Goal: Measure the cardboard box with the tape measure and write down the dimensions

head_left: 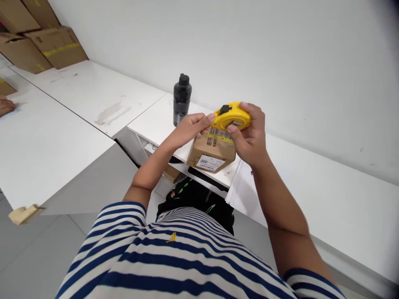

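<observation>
A small brown cardboard parcel (211, 153) with a white label and yellow tape sits on the edge of a white table (311, 182). Just above it, my right hand (249, 135) is closed round a yellow tape measure (230, 115) with a black button. My left hand (190, 128) reaches in from the left, its fingertips pinching at the tape measure's left end and resting against the parcel's top.
A black water bottle (181, 99) stands behind the parcel near the wall. Several cardboard boxes (46, 45) are stacked at the far left. Another person's hand (6, 106) lies on the left table. A dark bag (199, 203) sits below the table.
</observation>
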A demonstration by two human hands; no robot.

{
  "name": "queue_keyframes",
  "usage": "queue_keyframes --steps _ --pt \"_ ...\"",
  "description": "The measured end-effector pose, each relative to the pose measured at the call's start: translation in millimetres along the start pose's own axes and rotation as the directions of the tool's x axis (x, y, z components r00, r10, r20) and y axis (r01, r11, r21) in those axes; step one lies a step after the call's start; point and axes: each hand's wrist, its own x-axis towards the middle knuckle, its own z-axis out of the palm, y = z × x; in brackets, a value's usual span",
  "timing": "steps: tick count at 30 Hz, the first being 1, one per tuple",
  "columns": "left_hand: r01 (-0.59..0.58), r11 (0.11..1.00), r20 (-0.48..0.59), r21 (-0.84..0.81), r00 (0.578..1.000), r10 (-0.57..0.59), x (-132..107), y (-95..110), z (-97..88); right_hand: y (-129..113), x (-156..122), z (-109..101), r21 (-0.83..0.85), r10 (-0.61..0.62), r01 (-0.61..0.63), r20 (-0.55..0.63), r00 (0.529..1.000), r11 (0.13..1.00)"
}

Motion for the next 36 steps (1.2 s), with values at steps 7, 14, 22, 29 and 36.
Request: queue_keyframes --steps 7,14,22,29,36 --pt "0.075 0.990 -0.083 -0.123 0.993 -0.085 14 -25 -22.6 38 -41 -48 0.098 0.047 -0.039 -0.080 0.996 0.994" --pt "0.306 0.936 0.102 0.176 0.940 -0.326 16 -67 -30.4 80 -72 -57 0.309 0.245 -0.260 0.086 0.966 0.915" --pt "0.265 0.917 0.090 0.299 0.949 -0.304 21 -60 -25.4 79 -74 -42 0.237 0.287 -0.306 0.114 0.951 0.922" --pt "0.096 0.947 -0.072 0.307 0.994 -0.077 -30 12 -27.0 37 -95 -69 0.354 0.164 -0.099 -0.157 0.974 0.930" --pt "0.189 0.975 0.628 -0.114 0.775 -0.077 -103 -26 88.3 -31 -197 -69 0.258 0.192 -0.101 -0.358 0.914 0.961"
